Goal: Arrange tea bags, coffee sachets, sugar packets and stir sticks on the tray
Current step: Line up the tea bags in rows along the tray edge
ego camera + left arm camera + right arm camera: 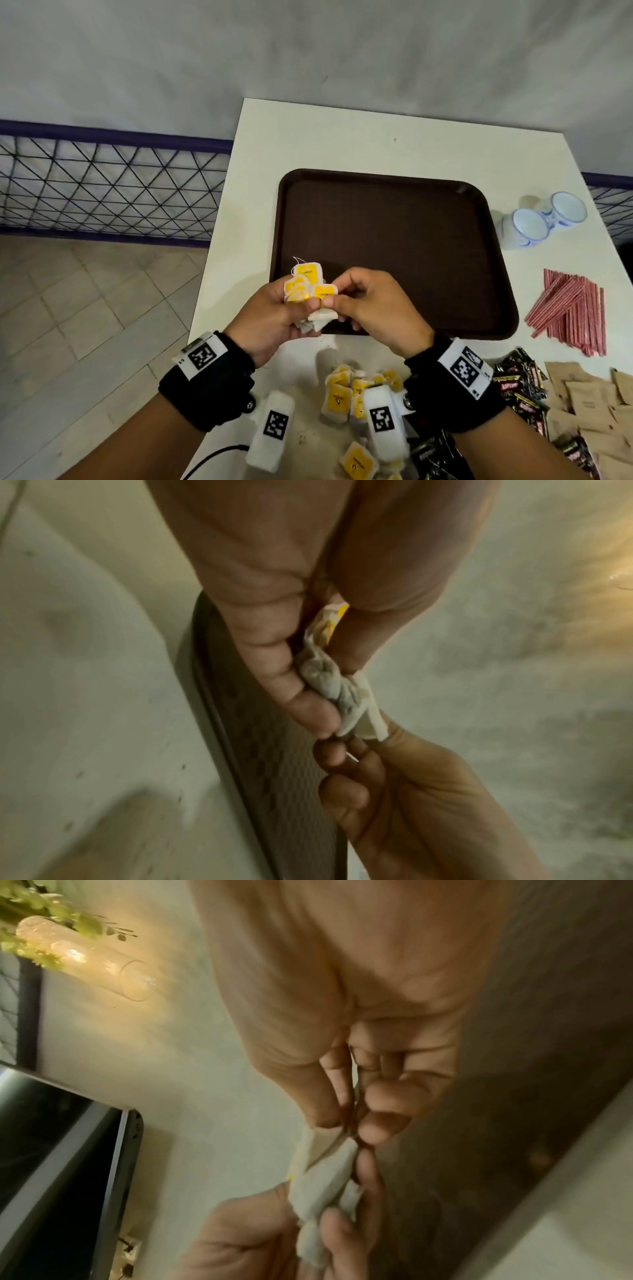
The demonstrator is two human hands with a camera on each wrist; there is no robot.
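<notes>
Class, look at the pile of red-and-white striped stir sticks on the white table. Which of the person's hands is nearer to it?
Right. The right hand is over the brown tray's near edge, left of the red-and-white striped stir sticks; the left hand is farther left, beyond the tray's left corner.

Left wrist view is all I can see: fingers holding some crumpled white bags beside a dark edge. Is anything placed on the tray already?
Observer: No. In the head view the brown tray holds nothing yet.
Operator: How many bags does the left hand hold?
Observer: The left hand grips a small bunch of tea bags with yellow tags; the exact count is unclear.
Operator: And the right hand?
Observer: The right hand pinches one bag of that bunch.
Operator: Where are the other supplies?
Observer: Red stir sticks lie on the table right of the tray.
</notes>
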